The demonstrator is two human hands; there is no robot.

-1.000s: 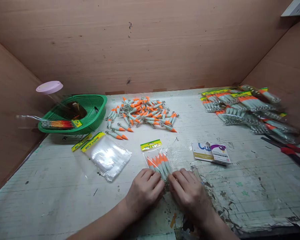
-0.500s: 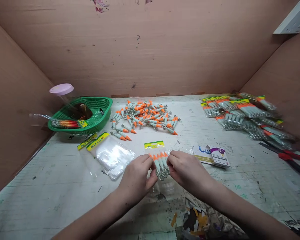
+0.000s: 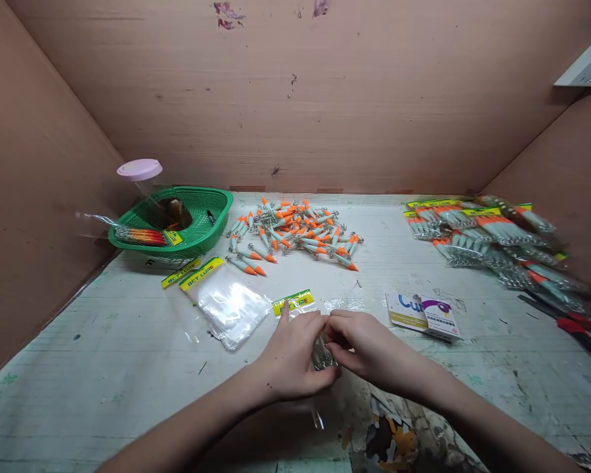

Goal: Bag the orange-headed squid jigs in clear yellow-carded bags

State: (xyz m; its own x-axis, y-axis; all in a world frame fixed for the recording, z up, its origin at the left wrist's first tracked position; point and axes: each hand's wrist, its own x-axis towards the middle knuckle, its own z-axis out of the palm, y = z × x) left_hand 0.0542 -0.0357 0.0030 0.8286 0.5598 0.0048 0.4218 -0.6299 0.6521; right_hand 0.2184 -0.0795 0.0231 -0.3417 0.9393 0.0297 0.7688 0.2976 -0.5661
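Note:
A clear plastic bag of fishing lures lies at the front middle, its yellow-green header showing above my hands. My left hand is wrapped over the bag, thumb along its lower part, and covers most of the lures. At the bag's right side, my right hand pinches the plastic with its fingers curled. Only the metal hooks show between the two hands. Left of them lies a stack of clear bags with yellow headers. Behind is a loose pile of orange-and-pale lures.
A green basket at the back left holds a lidded clear jar and a packet of red-yellow lures. Packed lure bags are heaped at the back right, near red-handled pliers. A small printed card lies right of my hands.
My left hand has moved across the bag and now covers the lures that showed before. The header has tilted and shifted left. The view has turned slightly.

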